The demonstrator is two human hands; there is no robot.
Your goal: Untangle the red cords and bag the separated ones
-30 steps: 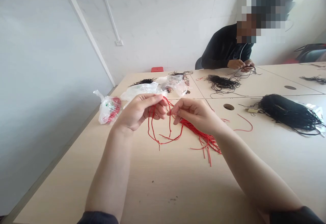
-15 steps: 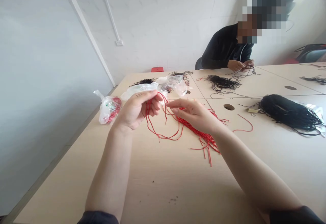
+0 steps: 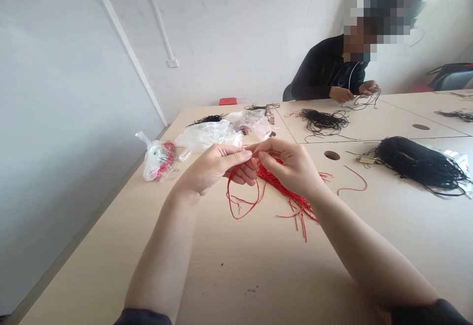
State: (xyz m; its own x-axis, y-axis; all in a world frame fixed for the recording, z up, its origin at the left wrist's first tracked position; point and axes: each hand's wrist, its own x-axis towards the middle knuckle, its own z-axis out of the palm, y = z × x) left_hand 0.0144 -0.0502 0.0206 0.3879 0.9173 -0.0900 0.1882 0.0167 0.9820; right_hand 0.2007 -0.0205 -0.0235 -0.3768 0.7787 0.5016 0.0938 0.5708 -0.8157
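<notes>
- Two bare hands are busy right in the middle of the table, and it's all red cord there. The left hand [image 3: 214, 169] has its fingers [image 3: 240, 160] curled closed around a few strands, and the right hand [image 3: 290, 164] pinches a strand between thumb and forefinger, just beside the left fingertips.
- That thin red cord [image 3: 242, 207] drops from the grip in a loose loop onto the tabletop, just below the hands.
- A messy bunch of red cords [image 3: 286, 192] lies right by the right hand, cut ends fanning out. One stray red piece [image 3: 353, 186] sits off on its own.
- As things lie, the red stuff is loose and spread out, nothing bundled. The black cord hank [image 3: 416, 166] on the right is far bigger, and a smaller black tangle [image 3: 323, 120] sits further along.
- The pale wood-look table [image 3: 240, 270] has round cable holes [image 3: 331, 155]. A knotted plastic bag [image 3: 157, 160] with something red inside sits left of the hands.
- Across the table, a co-worker in a dark hoodie [image 3: 323, 68] holds black cord [image 3: 364, 100] in both hands.
- White tiled walls [image 3: 236, 34], and a socket [image 3: 172, 63] low down.
</notes>
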